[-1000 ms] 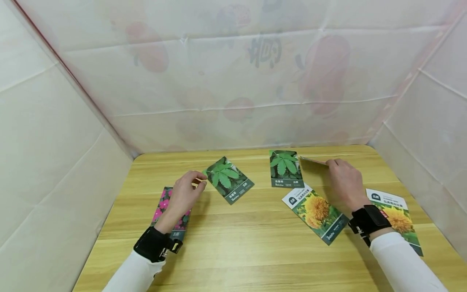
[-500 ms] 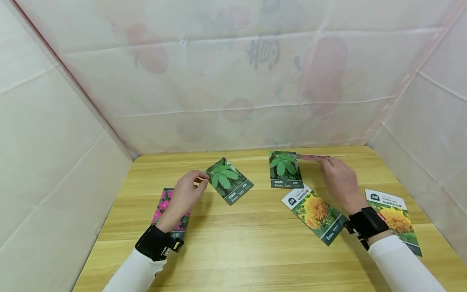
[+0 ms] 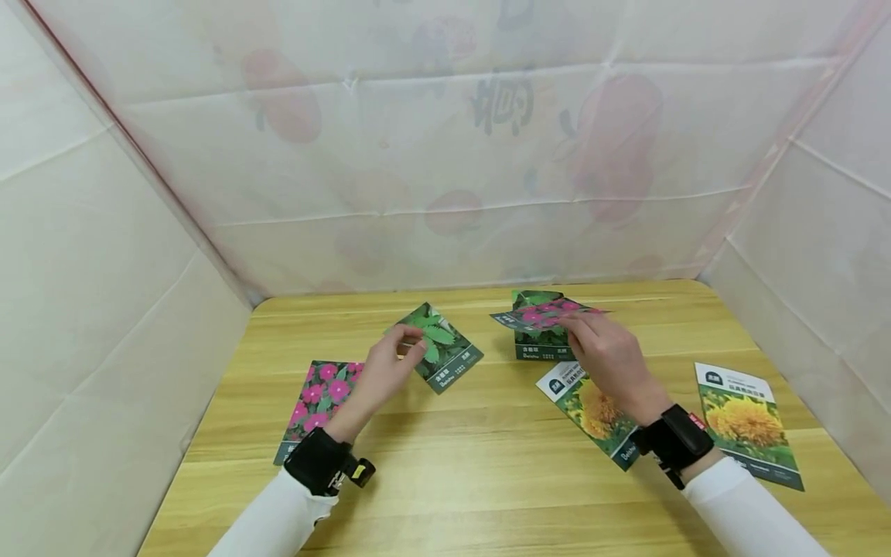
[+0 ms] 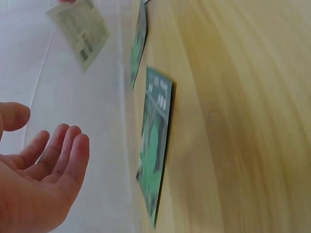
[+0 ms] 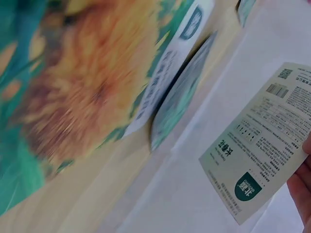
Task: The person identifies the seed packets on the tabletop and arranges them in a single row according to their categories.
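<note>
My right hand [image 3: 612, 360] pinches a seed packet with pink flowers [image 3: 539, 316], raised and tilted over a green-leaf seed packet [image 3: 546, 350] near the table's back edge. The held packet's printed back [image 5: 262, 141] faces the right wrist camera. Loosely curved, the fingers of my left hand [image 3: 386, 367] hold nothing. This hand hovers above a second green-leaf packet [image 3: 455, 363], apart from it in the left wrist view. Another pink-flower packet [image 3: 323, 391] lies on the left, partly hidden by my left forearm. A yellow-flower packet [image 3: 588, 406] lies below my right hand, partly covered.
A second yellow-flower packet [image 3: 745, 422] lies to the right, beside my right wrist. Pale cloth walls [image 3: 383, 255] enclose the wooden table [image 3: 473, 472] at the back and both sides.
My right hand has carried the pink-flower packet leftward over the green-leaf packet, turning its front up. My left hand has shifted right, over the other green-leaf packet.
</note>
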`<act>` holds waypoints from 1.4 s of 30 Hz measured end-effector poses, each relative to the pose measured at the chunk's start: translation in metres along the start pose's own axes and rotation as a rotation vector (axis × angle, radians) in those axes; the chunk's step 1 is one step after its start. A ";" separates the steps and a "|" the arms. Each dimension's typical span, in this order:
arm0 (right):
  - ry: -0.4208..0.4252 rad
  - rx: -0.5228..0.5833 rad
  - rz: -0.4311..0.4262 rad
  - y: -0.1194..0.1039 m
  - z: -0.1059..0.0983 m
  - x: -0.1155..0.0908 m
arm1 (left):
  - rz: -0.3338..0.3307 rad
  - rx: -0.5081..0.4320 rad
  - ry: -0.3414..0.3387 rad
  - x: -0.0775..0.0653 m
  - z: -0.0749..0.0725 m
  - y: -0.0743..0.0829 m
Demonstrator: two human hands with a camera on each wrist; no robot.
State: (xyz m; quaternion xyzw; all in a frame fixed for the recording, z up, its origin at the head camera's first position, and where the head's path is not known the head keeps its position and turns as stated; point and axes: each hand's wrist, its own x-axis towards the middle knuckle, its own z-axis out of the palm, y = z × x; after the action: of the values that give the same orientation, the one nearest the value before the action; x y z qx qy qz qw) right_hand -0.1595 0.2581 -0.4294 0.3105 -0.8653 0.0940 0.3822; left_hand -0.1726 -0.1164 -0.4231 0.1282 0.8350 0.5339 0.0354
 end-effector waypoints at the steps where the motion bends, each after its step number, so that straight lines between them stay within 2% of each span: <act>1: 0.003 0.008 -0.011 -0.003 0.000 0.002 | -0.011 -0.037 -0.015 0.000 0.003 0.001; 6: 0.021 0.033 -0.078 -0.016 0.004 0.009 | -0.065 -0.248 -0.068 0.003 0.016 0.006; 14: 0.009 0.091 -0.177 -0.032 0.013 0.015 | -0.187 -0.449 -0.070 0.020 0.029 0.005; 18: 0.013 0.108 -0.231 -0.040 0.018 0.017 | -0.255 -0.463 -0.109 0.029 0.033 0.000; 23: 0.043 0.145 -0.273 -0.050 0.019 0.023 | -0.298 -0.361 -0.226 0.034 0.038 -0.006; 26: 0.026 0.160 -0.280 -0.054 0.020 0.024 | -0.294 -0.301 -0.253 0.035 0.041 -0.010; 30: -0.022 0.154 -0.274 -0.054 0.021 0.023 | -0.280 -0.352 -0.236 0.034 0.043 -0.013; 33: -0.040 0.154 -0.275 -0.054 0.022 0.021 | -0.287 -0.438 -0.202 0.034 0.044 -0.014; 36: -0.048 0.150 -0.276 -0.053 0.023 0.020 | -0.303 -0.481 -0.157 0.033 0.042 -0.013; 42: -0.063 0.140 -0.289 -0.051 0.024 0.018 | -0.314 -0.472 -0.110 0.030 0.037 -0.009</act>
State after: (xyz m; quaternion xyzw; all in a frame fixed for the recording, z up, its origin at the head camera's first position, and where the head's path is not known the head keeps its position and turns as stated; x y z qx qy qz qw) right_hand -0.1526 0.1998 -0.4369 0.4605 -0.8145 0.0884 0.3417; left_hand -0.1957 -0.0798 -0.4450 0.0143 0.6941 0.6938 0.1916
